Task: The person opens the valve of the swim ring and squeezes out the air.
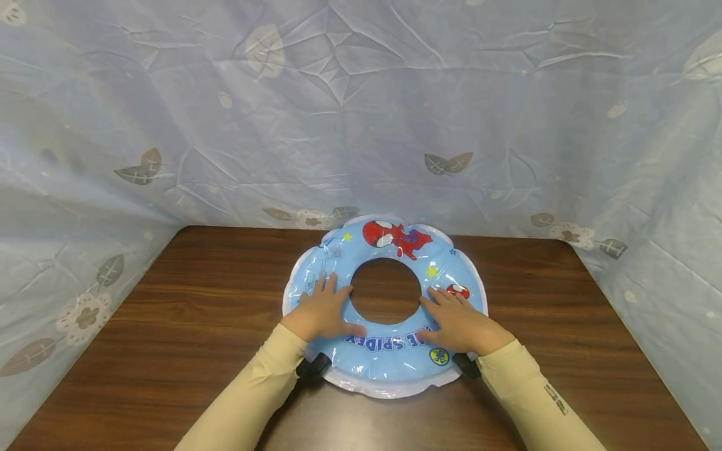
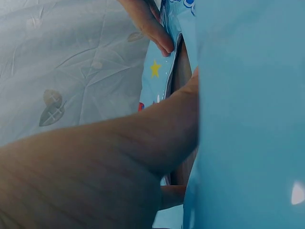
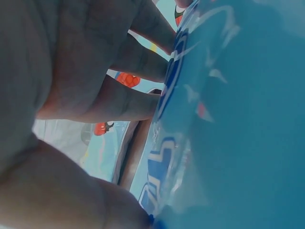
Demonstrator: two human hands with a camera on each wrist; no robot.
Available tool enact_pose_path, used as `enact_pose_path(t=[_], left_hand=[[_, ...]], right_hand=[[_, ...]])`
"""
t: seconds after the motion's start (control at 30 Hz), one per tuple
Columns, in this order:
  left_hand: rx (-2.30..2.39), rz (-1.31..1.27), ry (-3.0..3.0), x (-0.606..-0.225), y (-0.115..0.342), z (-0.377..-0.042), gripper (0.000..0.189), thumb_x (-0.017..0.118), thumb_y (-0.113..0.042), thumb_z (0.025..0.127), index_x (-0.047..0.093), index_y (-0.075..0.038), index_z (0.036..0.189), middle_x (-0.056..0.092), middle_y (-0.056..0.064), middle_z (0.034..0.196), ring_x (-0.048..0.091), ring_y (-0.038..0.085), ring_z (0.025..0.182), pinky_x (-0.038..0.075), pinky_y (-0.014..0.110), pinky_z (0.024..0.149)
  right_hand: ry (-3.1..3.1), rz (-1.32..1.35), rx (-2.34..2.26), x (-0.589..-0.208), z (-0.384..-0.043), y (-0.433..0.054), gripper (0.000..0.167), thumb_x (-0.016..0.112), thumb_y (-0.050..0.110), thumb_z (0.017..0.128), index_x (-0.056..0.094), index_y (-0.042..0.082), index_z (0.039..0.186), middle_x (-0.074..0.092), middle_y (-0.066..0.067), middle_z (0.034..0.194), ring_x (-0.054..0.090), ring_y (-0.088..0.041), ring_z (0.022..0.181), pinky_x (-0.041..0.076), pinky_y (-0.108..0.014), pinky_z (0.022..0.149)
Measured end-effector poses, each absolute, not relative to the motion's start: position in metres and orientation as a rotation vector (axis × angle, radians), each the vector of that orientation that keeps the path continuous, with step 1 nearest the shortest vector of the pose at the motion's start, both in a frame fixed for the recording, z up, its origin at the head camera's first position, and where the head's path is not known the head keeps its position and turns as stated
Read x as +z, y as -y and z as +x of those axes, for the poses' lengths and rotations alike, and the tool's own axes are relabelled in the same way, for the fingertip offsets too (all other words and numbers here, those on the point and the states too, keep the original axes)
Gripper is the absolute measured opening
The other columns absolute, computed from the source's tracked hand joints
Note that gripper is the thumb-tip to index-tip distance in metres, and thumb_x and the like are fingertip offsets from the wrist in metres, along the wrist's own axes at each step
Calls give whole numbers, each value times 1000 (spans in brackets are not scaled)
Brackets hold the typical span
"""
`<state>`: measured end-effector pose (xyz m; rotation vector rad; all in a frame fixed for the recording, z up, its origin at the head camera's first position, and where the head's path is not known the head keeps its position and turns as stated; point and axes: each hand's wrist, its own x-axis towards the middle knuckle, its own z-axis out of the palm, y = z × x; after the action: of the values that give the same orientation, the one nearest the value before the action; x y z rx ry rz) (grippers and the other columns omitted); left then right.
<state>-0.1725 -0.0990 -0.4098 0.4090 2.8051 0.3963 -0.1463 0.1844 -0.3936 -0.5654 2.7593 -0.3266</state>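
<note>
An inflated light-blue swim ring [image 1: 378,369] with a red cartoon figure, yellow stars and the word SPIDEY lies flat on the brown wooden table. On its near left part rests my left hand [image 1: 324,313], fingers spread and pointing away. My right hand [image 1: 459,322] lies on the near right part, its fingers also spread, beside the round printed badge. The left wrist view has the ring's blue surface [image 2: 252,114] filling its right side. In the right wrist view, the fingertips [image 3: 147,105] touch the shiny printed vinyl.
The wooden table [image 1: 197,326] has rounded far corners. A pale blue-grey curtain [image 1: 338,125] with leaf and flower prints hangs behind it and along both sides. The ring's far edge lies near the back curtain. Dark wrist devices [image 1: 313,366] sit under the sleeve cuffs.
</note>
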Motion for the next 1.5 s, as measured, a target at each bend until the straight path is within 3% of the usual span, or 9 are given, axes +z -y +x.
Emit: enact_pose_path(t=[0.27,0.47,0.73,1.0,1.27,1.5], left_hand=[[387,421,-2805,-407,99,-171,101,77,-67,80,43,-11,158,19,27,168,12,51,155,24,76,113],[362,403,-2801,-389,93,-156,106,80,-71,74,47,-13,156,31,24,165,28,51,150,34,71,111],[285,415,-2766,-381,88,-147,108,83,-70,72,48,-11,155,38,25,160,37,48,145,42,67,107],[285,406,-2776,-389,86,-148,107,85,-68,71,50,-9,153,36,27,161,37,51,145,42,67,107],[213,420,-2862,-402,78,-151,107,87,-69,66,54,-7,146,45,28,151,46,48,135,50,67,93],[214,429,-2856,-402,77,-148,107,87,-69,67,54,-6,147,45,28,152,44,49,136,50,68,94]], right_hand=[[-2754,-553,-329,-395,-147,-186,83,73,46,92,44,2,155,33,-24,164,25,-47,153,19,-65,121],[-2740,-558,-313,-395,-149,-187,82,74,45,92,44,3,155,33,-24,164,25,-47,153,20,-64,121],[-2736,-574,-296,-391,-150,-184,81,73,46,93,44,3,155,33,-23,165,25,-46,153,20,-64,122],[-2732,-576,-293,-389,-149,-183,81,73,45,93,45,3,155,33,-23,164,24,-46,153,18,-63,122],[-2737,-565,-305,-390,-149,-184,80,74,43,92,45,2,155,34,-24,164,25,-47,153,18,-64,122],[-2742,-538,-302,-395,-150,-186,81,75,43,92,45,3,155,34,-23,164,25,-46,153,18,-64,122]])
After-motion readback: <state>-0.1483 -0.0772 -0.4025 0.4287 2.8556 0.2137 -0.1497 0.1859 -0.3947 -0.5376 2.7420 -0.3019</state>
